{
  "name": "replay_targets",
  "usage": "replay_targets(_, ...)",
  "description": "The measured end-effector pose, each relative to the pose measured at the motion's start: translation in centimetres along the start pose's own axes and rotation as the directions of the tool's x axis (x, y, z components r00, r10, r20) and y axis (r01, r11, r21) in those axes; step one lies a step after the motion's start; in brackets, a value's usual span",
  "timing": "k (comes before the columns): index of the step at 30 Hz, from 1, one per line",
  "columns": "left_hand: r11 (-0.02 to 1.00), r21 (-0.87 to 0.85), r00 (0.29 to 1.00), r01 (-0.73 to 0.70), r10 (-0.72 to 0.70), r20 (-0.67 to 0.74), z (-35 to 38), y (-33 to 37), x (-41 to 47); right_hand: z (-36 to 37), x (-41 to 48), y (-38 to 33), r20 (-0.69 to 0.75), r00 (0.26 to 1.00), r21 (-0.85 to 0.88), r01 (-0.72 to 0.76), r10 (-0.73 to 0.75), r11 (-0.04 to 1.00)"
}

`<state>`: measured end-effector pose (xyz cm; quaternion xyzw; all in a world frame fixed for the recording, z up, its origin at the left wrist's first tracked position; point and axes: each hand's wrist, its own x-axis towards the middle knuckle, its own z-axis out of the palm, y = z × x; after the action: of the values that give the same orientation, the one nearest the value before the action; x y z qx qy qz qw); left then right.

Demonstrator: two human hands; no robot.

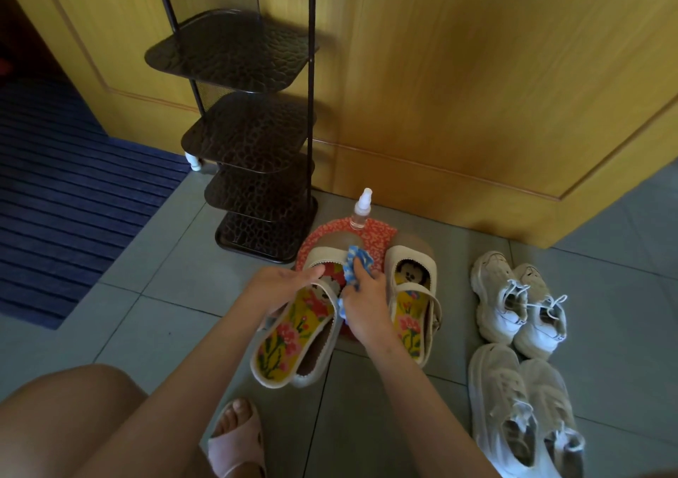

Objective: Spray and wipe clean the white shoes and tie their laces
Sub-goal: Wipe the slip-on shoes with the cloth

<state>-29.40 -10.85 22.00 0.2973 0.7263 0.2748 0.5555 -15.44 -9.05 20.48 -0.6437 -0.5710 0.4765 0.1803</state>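
Nearest the camera, a bare foot in a pink slide sandal (234, 439) stood on the grey tiled floor (176, 272); just beyond it both forearms reached forward over the tiles. The left hand (282, 288) held a cream strap shoe with a flowered yellow insole (290, 342) tilted up off the floor, its fingers lying close together across the front of the upper and the thumb hidden beneath. The right hand (365, 312) had its fingers curled round a bunched blue-and-white checked cloth (357, 263), pressing it against the inner side of that shoe. Just beside the right hand, a second cream strap shoe (412, 294) stood flat, partly on a red patterned round mat (379, 237). To the right, well apart from the hands, a pair of pale mesh trainers (524, 404) sat near the frame's lower edge; behind them a pair of white lace-up trainers (517, 305) stood side by side, white laces showing over the tongues; whether these were knotted could not be told. At the far edge of the mat a small clear spray bottle with a white nozzle (361, 209) stood upright. Left of it rose a dark metal four-tier shoe rack (249, 129); a blue striped rug (73, 202) lay further left; yellow wooden panelling (477, 74) closed the back.
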Motion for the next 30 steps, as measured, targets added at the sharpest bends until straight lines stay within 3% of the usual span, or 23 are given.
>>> replay_targets(4, 0.991, 0.080, 0.976, -0.111, 0.124, -0.178, 0.9, -0.7, 0.5, 0.4, 0.1, 0.6, 0.004, 1.000, -0.035, 0.006, -0.006, 0.999)
replay_targets(9, 0.974, 0.171, 0.955, -0.146, 0.184, -0.234, 0.8, -1.4, 0.6, 0.6, -0.8, 1.5, 0.024, 0.999, -0.095, 0.040, -0.038, 0.995)
replay_targets(13, 0.967, 0.190, 0.940, -0.172, 0.219, -0.260, 1.0, -1.8, 0.8, -0.6, 0.7, -0.5, -0.116, 0.982, -0.141, 0.131, -0.148, 0.981)
replay_targets(15, 0.964, 0.196, 0.935, -0.177, 0.227, -0.272, 0.9, -1.8, 1.0, -0.9, 2.0, -1.8, -0.090, 0.980, -0.215, 0.157, -0.180, 0.964)
replay_targets(20, 0.955, 0.235, 0.932, -0.180, 0.242, -0.271, 1.1, -2.0, 1.1, 0.0, 1.6, -1.9, -0.048, 0.991, -0.402, 0.092, -0.122, 0.911)
replay_targets(25, 0.951, 0.247, 0.924, -0.185, 0.254, -0.285, 1.2, -2.0, 1.1, 1.9, -1.3, 1.4, -0.059, 0.996, -0.352, 0.037, -0.062, 0.935)
replay_targets(30, 0.945, 0.257, 0.917, -0.201, 0.274, -0.291, 1.2, -1.9, 0.9, 2.9, -5.5, 3.1, 0.014, 0.996, -0.163, 0.086, -0.085, 0.983)
